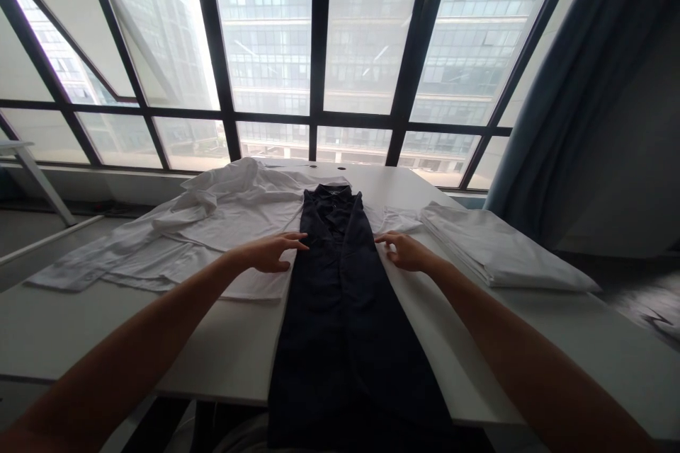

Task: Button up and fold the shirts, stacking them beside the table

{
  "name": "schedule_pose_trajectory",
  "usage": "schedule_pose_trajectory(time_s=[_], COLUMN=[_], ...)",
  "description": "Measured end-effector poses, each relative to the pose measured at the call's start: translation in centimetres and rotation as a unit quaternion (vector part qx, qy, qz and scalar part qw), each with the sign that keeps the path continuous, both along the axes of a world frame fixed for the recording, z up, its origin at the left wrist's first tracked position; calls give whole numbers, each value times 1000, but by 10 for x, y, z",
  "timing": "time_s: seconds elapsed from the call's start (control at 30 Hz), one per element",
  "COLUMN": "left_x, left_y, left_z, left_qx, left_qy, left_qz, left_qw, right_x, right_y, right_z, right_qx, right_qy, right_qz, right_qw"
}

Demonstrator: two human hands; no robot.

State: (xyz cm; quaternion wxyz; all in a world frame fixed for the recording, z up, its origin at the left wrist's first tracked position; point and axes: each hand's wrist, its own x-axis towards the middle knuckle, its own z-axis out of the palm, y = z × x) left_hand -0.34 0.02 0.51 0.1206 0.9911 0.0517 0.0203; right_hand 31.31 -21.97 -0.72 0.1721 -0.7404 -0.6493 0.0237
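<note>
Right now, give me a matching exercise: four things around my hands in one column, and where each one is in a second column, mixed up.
Things:
1. Dark garment
2. White shirt
3. Folded white cloth
4. Blue curtain

Places:
A. Hanging beside the window
B. Between the left hand and right hand
C. Spread across the left of the table
D. Stacked at the table's right

Pairs: 1-B, 2-C, 3-D, 4-A

Tall windows point(319, 35) with dark metal frames fill the far wall, letting in flat daylight and showing a glass-fronted office building point(265, 35) outside. A blue-grey curtain point(536, 85) hangs at the right before a dim wall point(621, 148), and a white table leg point(37, 180) stands on the grey floor point(32, 235) at the left.
</note>
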Motion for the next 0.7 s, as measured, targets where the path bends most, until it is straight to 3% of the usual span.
schedule_pose_trajectory(time_s=[0.17, 0.3, 0.43, 0.5, 0.6, 0.7], left_x=[6, 13, 19, 19, 14, 8], left_y=[-14, -27, -33, -34, -37, -49], left_z=[-4, -7, -7, -3, 7, 18], left_qx=[-74, -80, -110, -134, -140, -84], left_qy=[22, -14, -85, -114, -128, -102], left_qz=[-48, -59, -59, -51, -61, -101], left_qw=[996, 995, 989, 983, 980, 986], right_x=[-10, -22, -46, -63, -84, -97], right_y=[-3, -15, -24, -26, -31, -37], right_z=[8, 18, 28, 35, 46, 54], right_qx=[-63, -165, -138, -109, -118, -148], right_qy=[33, 49, 9, -5, 60, 158], right_qz=[107, 125, 124, 157, 249, 311], right_qw=[992, 977, 983, 982, 959, 926])
